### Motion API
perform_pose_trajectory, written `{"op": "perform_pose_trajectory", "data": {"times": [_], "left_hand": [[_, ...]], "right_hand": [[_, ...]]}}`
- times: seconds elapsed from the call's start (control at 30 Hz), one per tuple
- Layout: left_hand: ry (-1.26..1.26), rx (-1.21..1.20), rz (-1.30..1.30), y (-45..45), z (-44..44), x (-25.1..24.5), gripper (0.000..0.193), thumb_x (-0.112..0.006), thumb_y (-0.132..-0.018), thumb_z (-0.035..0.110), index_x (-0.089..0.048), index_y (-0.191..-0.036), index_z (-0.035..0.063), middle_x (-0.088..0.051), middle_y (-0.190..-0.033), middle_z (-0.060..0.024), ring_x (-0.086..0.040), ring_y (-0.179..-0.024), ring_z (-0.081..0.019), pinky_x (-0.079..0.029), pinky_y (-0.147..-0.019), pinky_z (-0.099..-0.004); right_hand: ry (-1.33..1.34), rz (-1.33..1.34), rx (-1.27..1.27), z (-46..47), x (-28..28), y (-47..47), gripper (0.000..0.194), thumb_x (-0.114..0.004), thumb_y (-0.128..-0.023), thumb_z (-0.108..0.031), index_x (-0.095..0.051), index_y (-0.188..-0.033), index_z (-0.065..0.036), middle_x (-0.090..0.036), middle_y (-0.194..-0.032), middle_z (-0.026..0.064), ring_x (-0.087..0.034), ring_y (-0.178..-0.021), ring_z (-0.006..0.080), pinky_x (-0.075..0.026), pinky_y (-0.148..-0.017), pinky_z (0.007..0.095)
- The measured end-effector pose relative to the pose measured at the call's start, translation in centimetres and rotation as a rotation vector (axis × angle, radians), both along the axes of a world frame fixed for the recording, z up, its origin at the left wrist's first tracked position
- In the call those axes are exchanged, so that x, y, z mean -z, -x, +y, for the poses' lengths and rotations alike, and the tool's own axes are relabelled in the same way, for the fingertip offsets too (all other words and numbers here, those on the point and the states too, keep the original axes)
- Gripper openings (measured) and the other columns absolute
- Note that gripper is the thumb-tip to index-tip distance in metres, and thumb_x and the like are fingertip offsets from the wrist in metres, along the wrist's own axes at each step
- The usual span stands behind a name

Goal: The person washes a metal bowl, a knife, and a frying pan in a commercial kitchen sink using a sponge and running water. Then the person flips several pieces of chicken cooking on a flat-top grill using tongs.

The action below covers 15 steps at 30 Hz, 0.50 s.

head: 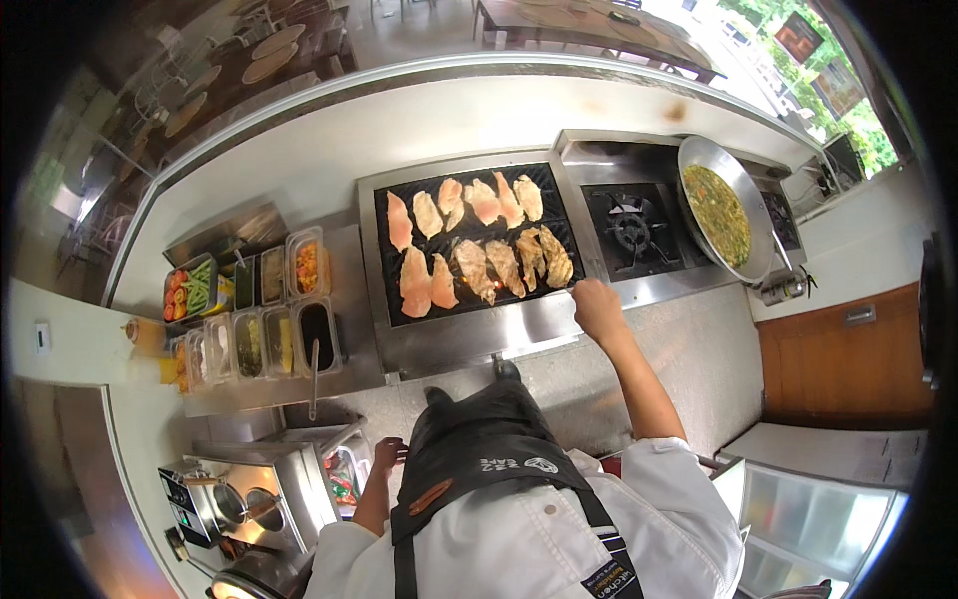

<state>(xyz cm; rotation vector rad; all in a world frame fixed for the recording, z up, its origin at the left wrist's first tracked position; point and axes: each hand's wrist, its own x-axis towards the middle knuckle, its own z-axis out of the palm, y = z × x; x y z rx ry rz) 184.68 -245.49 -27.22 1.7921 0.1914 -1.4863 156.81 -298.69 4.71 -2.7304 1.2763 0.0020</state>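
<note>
A gas grill (471, 320) with black grates lies before me, carrying two rows of chicken pieces. Some are still pink, like the raw chicken fillet (415, 281) at the front left. Others look pale or browned, such as the grilled chicken piece (555, 258) at the front right. My right hand (596, 307) is curled at the grill's front right corner, close to that browned piece. Its fingertips are hidden, so I cannot tell whether it grips anything. Down beside my apron hangs my left hand (391, 453), fingers loosely apart, with nothing visible in it.
A large metal wok (763, 224) of vegetable stew sits on the right stove, past a bare burner (630, 228). Left of the grill stand several ingredient tubs, including dark sauce (314, 329) with a ladle (314, 382). A deep fryer (262, 487) is at lower left.
</note>
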Motion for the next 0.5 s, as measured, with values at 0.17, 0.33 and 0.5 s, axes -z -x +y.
{"op": "perform_pose_trajectory", "data": {"times": [0.17, 0.33, 0.5], "left_hand": [[-0.042, -0.058, -0.025, 3.3, -2.5, -1.0, 0.023, -0.056, -0.102, 0.015, -0.062, -0.121, 0.0043, -0.074, -0.094, -0.0153, -0.074, -0.078, -0.0258, -0.058, -0.061, -0.0374], [-0.092, -0.173, -0.052, 8.3, -6.3, -4.3, 0.018, -0.057, -0.102, 0.012, -0.065, -0.118, 0.0076, -0.075, -0.091, -0.0116, -0.072, -0.068, -0.0231, -0.057, -0.059, -0.0367], [0.022, -0.167, -0.226, 13.8, -6.8, -5.8, 0.019, -0.063, -0.099, 0.017, -0.07, -0.113, 0.0056, -0.074, -0.087, -0.0119, -0.07, -0.068, -0.0204, -0.055, -0.057, -0.0333]], "right_hand": [[-0.15, 0.092, 0.022, -0.5, 0.8, -1.1, 0.009, -0.064, -0.083, -0.001, -0.072, -0.089, -0.001, -0.07, -0.094, 0.025, -0.073, -0.091, 0.0406, -0.06, -0.078, 0.0496], [-0.341, 0.074, -0.148, 1.5, 1.2, 2.2, 0.011, -0.062, -0.085, -0.001, -0.072, -0.09, 0.002, -0.068, -0.104, 0.0276, -0.072, -0.093, 0.0405, -0.061, -0.076, 0.0466], [-0.434, -0.009, -0.079, 1.7, 2.5, 3.7, 0.032, -0.064, -0.088, -0.006, -0.065, -0.118, 0.006, -0.065, -0.103, 0.0281, -0.072, -0.089, 0.042, -0.061, -0.074, 0.0469]]}}
